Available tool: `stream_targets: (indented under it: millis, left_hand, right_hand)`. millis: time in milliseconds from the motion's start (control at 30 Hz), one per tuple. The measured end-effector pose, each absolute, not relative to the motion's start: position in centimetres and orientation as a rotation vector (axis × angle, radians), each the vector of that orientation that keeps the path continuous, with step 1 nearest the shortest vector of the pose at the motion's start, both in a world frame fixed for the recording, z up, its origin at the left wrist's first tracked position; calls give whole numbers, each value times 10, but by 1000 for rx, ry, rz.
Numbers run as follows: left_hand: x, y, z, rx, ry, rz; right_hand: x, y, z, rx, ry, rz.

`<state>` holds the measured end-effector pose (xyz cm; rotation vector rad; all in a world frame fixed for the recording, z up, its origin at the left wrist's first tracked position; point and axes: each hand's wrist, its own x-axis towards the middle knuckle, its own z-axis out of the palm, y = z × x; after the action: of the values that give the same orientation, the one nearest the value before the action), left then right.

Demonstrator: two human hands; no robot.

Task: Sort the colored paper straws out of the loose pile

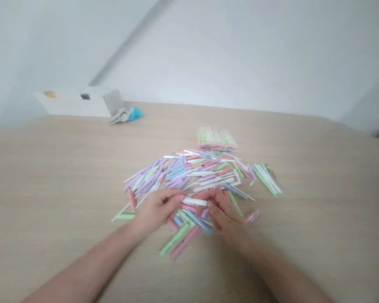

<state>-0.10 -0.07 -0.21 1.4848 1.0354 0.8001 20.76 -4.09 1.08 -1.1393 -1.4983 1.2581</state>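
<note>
Both hands meet at the near edge of a heap of thin pastel sticks [189, 174] spread across the middle of a pale wooden worktop [50, 176]. The left hand [156, 209] comes in from the lower left with its fingers curled inward, and the right hand [222, 212] comes in from the lower right with its fingers bent toward the left one. Between them lies a short white stick [194, 201], held level, one end at the left fingertips and the other end at the right fingertips; the picture is blurred, so how tightly each hand pinches it cannot be told, though both are partly closed around it rather than spread flat. Just beneath the hands a few sticks lie loose on the worktop, among them a green stick [174, 240] and a pink stick [185, 242] side by side, pointing toward the lower left, and a blue stick [198, 221] crossing above them. The heap itself mixes purple, blue, pink, green and white pieces, with a small fan of green and white ones [267, 179] at its right edge. Just behind the heap sits a flat packet [216, 139] in green and pink. Far back at the left stands a low white box [74, 101], with a crumpled blue and grey bundle [126, 114] just beside its right end.
</note>
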Motion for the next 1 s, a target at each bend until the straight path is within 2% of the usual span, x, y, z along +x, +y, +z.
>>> stream_targets:
  millis: [233, 500, 733, 1000]
  left_hand:
    - [1, -3, -3, 1444, 946, 718]
    - [5, -6, 14, 1617, 797, 528]
    - [4, -4, 5, 1527, 850, 631]
    - [1, 2, -3, 1525, 977, 669]
  right_hand:
    - [206, -36, 11, -1055, -1316, 1463]
    - [203, -33, 10, -1045, -1267, 1473]
    - [206, -29, 10, -930, -952, 1648]
    - [208, -19, 6, -966, -1057, 1506]
